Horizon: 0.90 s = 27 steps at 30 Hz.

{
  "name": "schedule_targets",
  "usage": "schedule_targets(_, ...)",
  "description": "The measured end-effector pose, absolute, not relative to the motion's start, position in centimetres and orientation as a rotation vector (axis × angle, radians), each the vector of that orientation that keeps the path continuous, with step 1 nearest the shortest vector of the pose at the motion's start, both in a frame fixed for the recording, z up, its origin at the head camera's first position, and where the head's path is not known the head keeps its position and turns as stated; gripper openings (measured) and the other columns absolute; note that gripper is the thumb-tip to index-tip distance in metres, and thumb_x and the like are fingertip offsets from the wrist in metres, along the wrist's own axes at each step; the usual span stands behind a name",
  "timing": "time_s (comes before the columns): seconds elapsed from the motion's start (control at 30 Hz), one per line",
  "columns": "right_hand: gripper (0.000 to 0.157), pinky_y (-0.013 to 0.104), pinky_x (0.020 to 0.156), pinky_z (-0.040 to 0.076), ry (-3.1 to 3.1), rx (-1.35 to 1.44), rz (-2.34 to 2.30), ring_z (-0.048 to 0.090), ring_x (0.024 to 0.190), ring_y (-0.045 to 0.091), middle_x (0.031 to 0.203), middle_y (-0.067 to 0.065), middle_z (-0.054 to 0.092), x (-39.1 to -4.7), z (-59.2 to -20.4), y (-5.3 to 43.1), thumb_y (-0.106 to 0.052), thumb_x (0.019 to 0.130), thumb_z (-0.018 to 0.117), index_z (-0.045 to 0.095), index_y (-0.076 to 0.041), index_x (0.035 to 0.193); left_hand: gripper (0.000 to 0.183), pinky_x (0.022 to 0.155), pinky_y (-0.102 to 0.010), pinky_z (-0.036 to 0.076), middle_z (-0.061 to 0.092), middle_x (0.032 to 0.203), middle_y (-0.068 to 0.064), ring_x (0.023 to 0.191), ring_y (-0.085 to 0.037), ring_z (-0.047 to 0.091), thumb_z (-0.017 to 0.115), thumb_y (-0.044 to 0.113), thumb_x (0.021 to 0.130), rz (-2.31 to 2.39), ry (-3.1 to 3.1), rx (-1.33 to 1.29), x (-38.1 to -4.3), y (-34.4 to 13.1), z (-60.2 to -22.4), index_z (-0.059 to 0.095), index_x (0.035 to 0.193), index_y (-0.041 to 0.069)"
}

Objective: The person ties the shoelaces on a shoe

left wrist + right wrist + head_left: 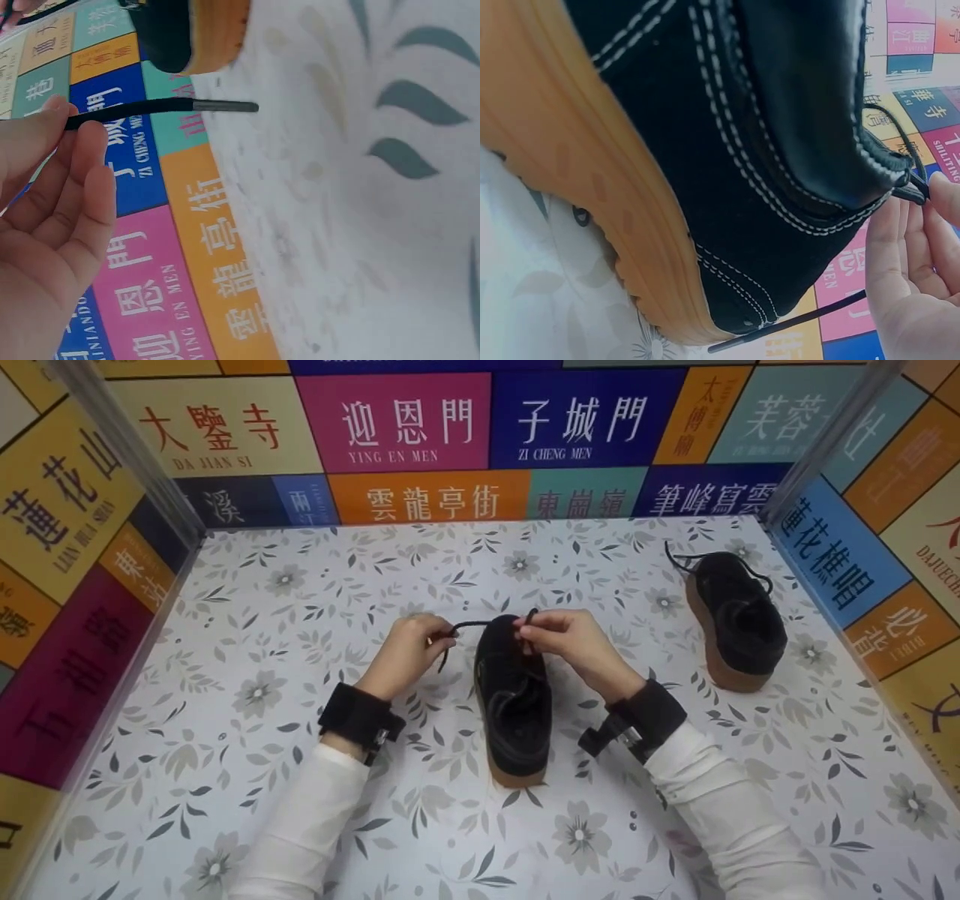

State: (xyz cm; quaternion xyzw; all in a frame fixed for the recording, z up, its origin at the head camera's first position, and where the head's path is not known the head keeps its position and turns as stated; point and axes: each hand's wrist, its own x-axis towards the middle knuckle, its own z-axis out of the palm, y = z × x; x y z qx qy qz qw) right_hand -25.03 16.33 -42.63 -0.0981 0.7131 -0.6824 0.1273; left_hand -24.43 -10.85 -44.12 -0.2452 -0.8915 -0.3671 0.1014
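Observation:
A black shoe (495,720) with a tan sole and white stitching stands upright between the hands, toe pointing away. At its left, my left hand (409,654) pinches one black shoelace (150,106) between thumb and forefinger, and the lace's hard tip sticks out past the fingers. From there the lace runs over to the front of the shoe. Over the shoe's right front, my right hand (576,646) pinches the other lace by the lacing. In the right wrist view, a loose lace end (810,318) hangs below those fingers, beside the shoe's side.
A second black shoe (742,622) with a tan sole stands at the back right, its laces loose. Both stand on a white flowered table surface (300,585). Colourful panels (409,424) with printed characters wall the back and both sides.

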Motion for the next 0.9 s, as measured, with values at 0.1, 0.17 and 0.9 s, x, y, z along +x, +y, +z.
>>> schedule_targets(0.1,0.013,0.02,0.082,0.06,2.083,-0.283,-1.988,0.072,0.08,0.007,0.092,-0.01,0.08,-25.0,-42.6,16.3,-0.004,0.101,0.07,0.081,-0.01,0.1,0.008,0.079,-0.046,0.062,0.078,0.096,-0.019,0.086,-0.033,0.072,0.076,0.003,0.096,-1.1,-2.575,-0.731,-23.8,-10.5,-43.2,0.076,0.097,-0.005)
schedule_targets(0.17,0.012,0.021,0.082,0.061,2.089,-0.278,-1.991,0.072,0.08,0.007,0.09,-0.01,0.08,-25.0,-42.6,16.3,-0.004,0.101,0.07,0.081,-0.009,0.101,0.008,0.077,-0.046,0.062,0.077,0.095,-0.019,0.084,-0.033,0.072,0.076,0.003,0.096,-1.115,-2.537,-0.74,-23.3,-10.2,-42.6,0.075,0.097,-0.004)
schedule_targets(0.9,0.014,0.022,0.082,0.062,2.113,-0.307,-2.017,0.073,0.08,0.007,0.098,-0.006,0.081,-25.0,-42.6,16.4,-0.002,0.098,0.074,0.082,-0.013,0.096,0.007,0.081,-0.038,0.066,0.079,0.097,-0.016,0.087,-0.027,0.078,0.079,0.0,0.093,-1.392,-2.316,-0.829,-19.0,-6.3,-39.5,0.077,0.099,-0.003)
